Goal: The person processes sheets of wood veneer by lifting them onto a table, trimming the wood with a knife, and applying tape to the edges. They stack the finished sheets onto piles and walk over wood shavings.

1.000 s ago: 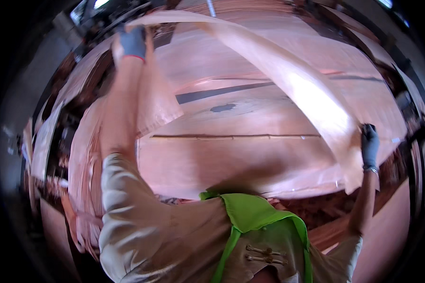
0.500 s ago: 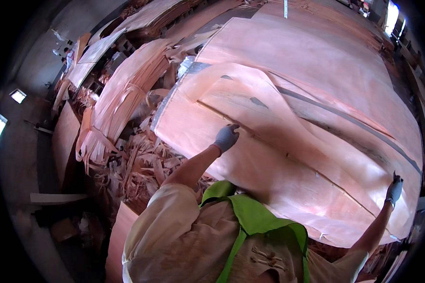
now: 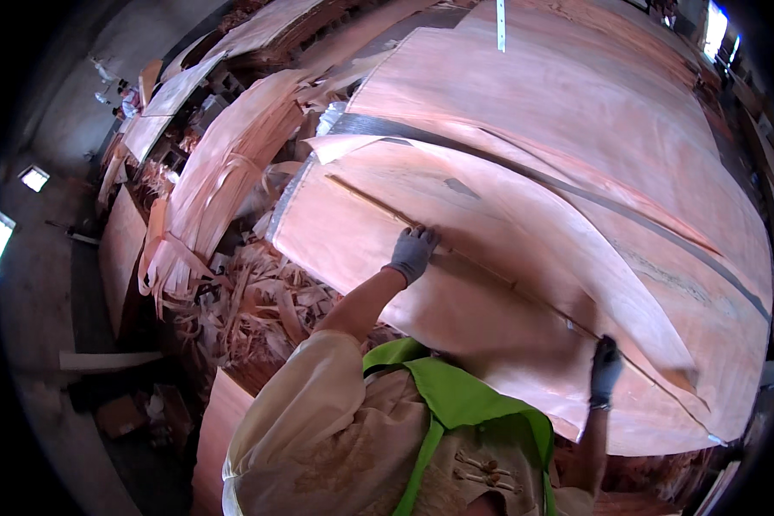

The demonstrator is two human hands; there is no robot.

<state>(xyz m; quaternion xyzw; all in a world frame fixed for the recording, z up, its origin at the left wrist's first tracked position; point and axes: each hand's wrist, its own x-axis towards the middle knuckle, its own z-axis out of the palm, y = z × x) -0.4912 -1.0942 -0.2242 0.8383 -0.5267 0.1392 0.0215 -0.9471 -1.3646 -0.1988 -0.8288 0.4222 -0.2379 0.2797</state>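
Note:
A long thin wooden stick (image 3: 490, 273) lies slantwise across a broad sheet of pinkish wood veneer (image 3: 353, 228). My left hand (image 3: 413, 255), in a grey glove, has its fingers curled over the stick toward its left end. Farther right, my gloved right hand (image 3: 606, 374) has its dark fingertips together at the stick, nearer its right end; its grip is partly hidden. Beyond the stick, a loose curved strip of veneer (image 3: 525, 191) rests on the sheet, with its left end folded up and a pointed right end.
Behind lies another wide veneer sheet (image 3: 533, 103), separated by a dark gap. To the left are a heap of torn veneer scraps (image 3: 258, 297) and a stack of veneer (image 3: 224, 155). A pale upright strip (image 3: 500, 26) hangs at the top. Another person (image 3: 129, 99) is far left.
My right hand has come left and inward to the stick. The loose veneer strip, raised in a curl before, now lies flatter. The stick's left end has shifted left; my left fingers have closed over it.

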